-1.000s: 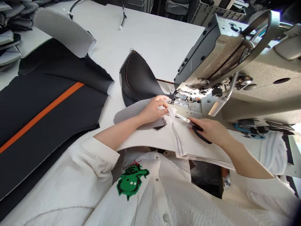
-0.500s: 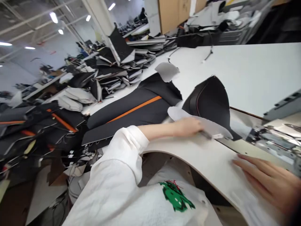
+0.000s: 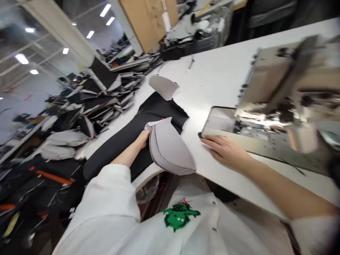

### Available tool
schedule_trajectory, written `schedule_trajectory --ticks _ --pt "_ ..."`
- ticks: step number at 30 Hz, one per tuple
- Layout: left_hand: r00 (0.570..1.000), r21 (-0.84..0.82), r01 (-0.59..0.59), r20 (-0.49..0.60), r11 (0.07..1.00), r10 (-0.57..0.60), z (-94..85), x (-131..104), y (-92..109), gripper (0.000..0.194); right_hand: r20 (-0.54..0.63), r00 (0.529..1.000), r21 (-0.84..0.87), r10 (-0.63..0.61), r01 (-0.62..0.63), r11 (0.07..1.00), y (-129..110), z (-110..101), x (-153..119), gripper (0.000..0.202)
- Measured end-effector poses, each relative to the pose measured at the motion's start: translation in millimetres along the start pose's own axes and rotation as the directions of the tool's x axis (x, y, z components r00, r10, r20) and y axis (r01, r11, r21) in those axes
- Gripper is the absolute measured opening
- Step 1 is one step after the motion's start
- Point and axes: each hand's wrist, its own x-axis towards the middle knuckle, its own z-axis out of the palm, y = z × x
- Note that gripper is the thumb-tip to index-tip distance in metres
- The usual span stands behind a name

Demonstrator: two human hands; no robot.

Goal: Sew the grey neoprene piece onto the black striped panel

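Observation:
My left hand [image 3: 141, 139] grips a curved sewn piece [image 3: 170, 148] by its upper edge, its grey foam backing turned up, held over the table's near edge. Under and behind it lies a large black fabric panel [image 3: 124, 138] on the white table [image 3: 212, 78]. My right hand [image 3: 225, 150] rests flat on the table with fingers spread, just in front of the sewing machine [image 3: 289, 88], holding nothing.
A grey foam-backed flap [image 3: 162, 86] curls up at the far end of the black panel. Stacks of black and grey cut pieces [image 3: 106, 95] crowd the table's left end and the floor beyond. Cardboard boxes [image 3: 151, 21] stand at the back.
My left hand has pulled the sewn piece away from the machine, leftward and toward me, flipping its grey side up. My right hand let go of the scissors and lies flat. The view swung left.

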Motion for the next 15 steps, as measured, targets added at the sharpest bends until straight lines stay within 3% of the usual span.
schedule_trajectory --ticks 5,7,8,9,10,12,13,14,15 --pt "0.97 0.055 0.095 0.218 0.994 -0.105 56.4 -65 -5 0.034 0.076 0.978 0.076 0.195 -0.2 0.977 -6 -7 0 0.046" --pt "0.938 0.137 0.004 0.343 0.991 -0.051 68.8 -76 10 0.036 0.093 0.953 0.058 0.288 -0.294 0.954 -8 -10 -2 0.045" --pt "0.92 0.219 -0.125 0.39 0.968 0.03 73.7 -76 21 0.035 0.09 0.938 0.037 0.334 -0.338 0.94 -9 -12 -3 0.044" --pt "0.89 0.317 -0.296 0.434 0.901 0.139 78.5 -72 34 0.032 0.077 0.925 0.013 0.372 -0.374 0.927 -10 -13 -3 0.043" --pt "0.842 0.437 -0.486 0.467 0.757 0.27 83.7 -64 48 0.028 0.056 0.916 -0.006 0.397 -0.397 0.918 -11 -14 -3 0.041" --pt "0.682 0.616 -0.721 0.552 0.317 0.48 97.1 -40 75 0.025 0.014 0.918 -0.02 0.396 -0.396 0.918 -13 -14 -4 0.039" --pt "0.629 0.673 -0.729 0.585 0.127 0.511 105.4 -26 85 0.025 -0.006 0.93 -0.015 0.369 -0.369 0.929 -13 -13 -4 0.038" --pt "0.614 0.707 -0.707 0.593 0.028 0.521 114.8 -11 92 0.027 -0.028 0.943 -0.005 0.332 -0.333 0.943 -13 -12 -4 0.037" --pt "0.637 0.741 -0.671 0.571 0.01 0.518 124.6 4 97 0.029 -0.047 0.955 0.008 0.294 -0.294 0.956 -12 -10 -5 0.036"
